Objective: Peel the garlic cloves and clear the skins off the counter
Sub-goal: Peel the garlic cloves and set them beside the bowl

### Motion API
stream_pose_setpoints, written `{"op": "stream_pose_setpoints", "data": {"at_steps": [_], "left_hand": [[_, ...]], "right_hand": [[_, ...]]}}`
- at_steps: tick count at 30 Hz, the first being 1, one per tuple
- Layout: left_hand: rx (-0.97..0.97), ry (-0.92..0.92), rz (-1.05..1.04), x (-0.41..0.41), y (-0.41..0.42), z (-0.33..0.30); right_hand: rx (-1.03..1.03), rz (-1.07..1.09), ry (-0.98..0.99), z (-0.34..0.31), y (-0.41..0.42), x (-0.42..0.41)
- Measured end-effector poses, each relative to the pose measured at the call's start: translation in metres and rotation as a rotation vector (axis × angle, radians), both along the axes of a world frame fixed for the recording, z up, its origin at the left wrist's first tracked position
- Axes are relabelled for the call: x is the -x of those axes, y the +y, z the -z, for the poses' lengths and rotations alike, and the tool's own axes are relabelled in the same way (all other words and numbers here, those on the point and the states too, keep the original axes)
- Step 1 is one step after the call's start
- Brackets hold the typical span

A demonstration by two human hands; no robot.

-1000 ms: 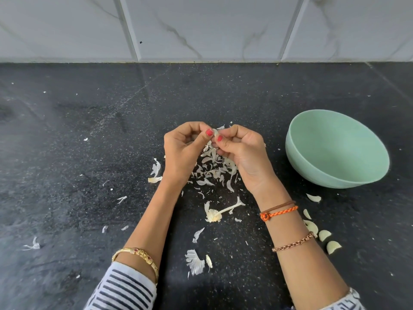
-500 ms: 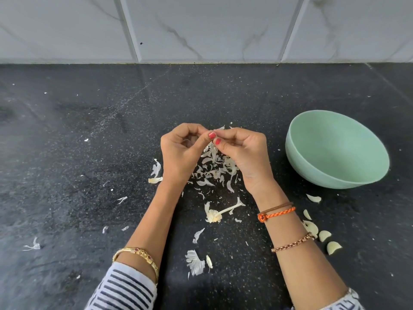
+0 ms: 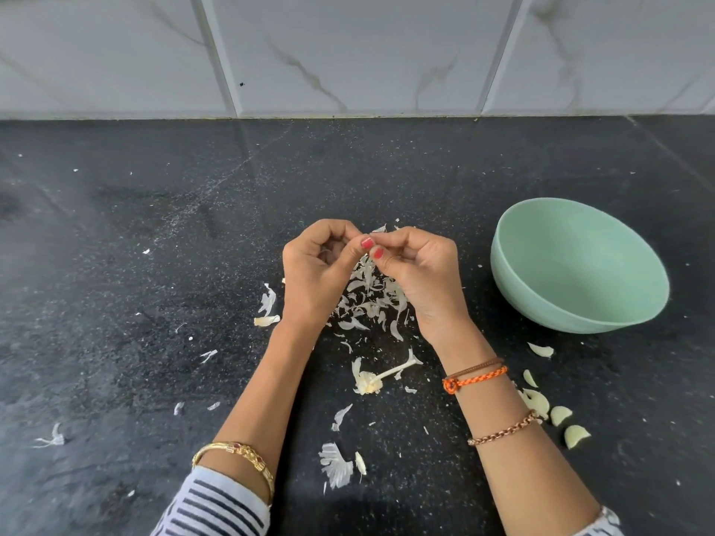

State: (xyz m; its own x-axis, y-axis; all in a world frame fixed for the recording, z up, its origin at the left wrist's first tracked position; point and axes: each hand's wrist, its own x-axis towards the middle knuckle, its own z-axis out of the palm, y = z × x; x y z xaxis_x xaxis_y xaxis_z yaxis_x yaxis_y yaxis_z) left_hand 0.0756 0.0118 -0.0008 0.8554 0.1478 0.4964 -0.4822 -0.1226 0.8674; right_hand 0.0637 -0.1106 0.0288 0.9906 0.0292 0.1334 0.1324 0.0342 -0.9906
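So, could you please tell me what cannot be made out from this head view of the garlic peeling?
- What the left hand and right hand pinch between them: hidden by the curled fingers.
- The far inner wall of the green bowl: hidden by its near rim, so its contents are only partly checkable.
- Part of the skin pile: covered by both hands.
- One of the peeled cloves: partly behind the right forearm.

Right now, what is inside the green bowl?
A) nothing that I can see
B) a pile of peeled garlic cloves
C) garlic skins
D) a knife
A: the green bowl shows only its bare inside, while the peeled cloves lie on the counter beside the right forearm and the skins lie under the hands.
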Motion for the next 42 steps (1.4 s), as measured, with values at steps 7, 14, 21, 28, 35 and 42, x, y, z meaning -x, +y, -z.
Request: {"op": "stream_pose_setpoints", "data": {"at_steps": [7, 14, 21, 28, 35, 42], "left_hand": [[-0.071, -0.034, -0.043, 0.001, -0.004, -0.001], [-0.224, -0.006, 0.067, -0.006, 0.000, 0.005], [-0.218, -0.040, 0.121, -0.004, -0.008, 0.003], [-0.257, -0.106, 0.007, 0.003, -0.017, 0.002], [-0.132, -0.093, 0.018, 0.004, -0.008, -0.004], [-0.007, 0.225, 0.134, 0.008, -0.011, -0.008]], "right_hand": [[-0.033, 0.016, 0.009, 0.001, 0.001, 0.001], [-0.058, -0.022, 0.095, 0.001, 0.000, 0.000], [-0.129, -0.028, 0.154, -0.002, -0.002, 0.000], [-0.529, 0.083, 0.374, -0.006, 0.005, -0.002], [-0.509, 0.217, 0.274, -0.006, 0.000, -0.005], [-0.039, 0.263, -0.023, 0.000, 0.002, -0.001]]}}
